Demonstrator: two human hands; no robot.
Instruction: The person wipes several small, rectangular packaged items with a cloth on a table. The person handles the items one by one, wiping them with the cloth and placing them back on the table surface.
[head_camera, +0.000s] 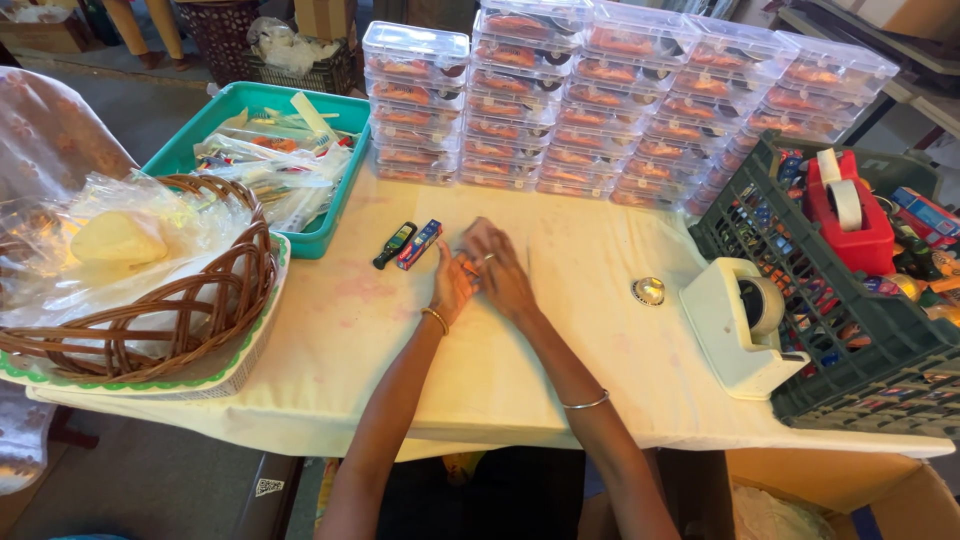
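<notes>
Both hands meet at the middle of the cream tablecloth (330, 330). My left hand (452, 288) lies palm up with a small orange item between the fingers. My right hand (498, 270) covers it from above, fingers curled over the same small item, most of which is hidden. Just left of the hands lie a small dark bottle (394, 245) and a little blue and red box (419, 244). Each wrist wears a thin bangle.
Stacks of clear lidded boxes (600, 100) fill the far side. A teal tray (255, 105) of packets and a wicker basket (150, 300) with plastic bags sit left. A white tape dispenser (735, 325), a small round tin (648, 291) and a dark crate (850, 330) stand right.
</notes>
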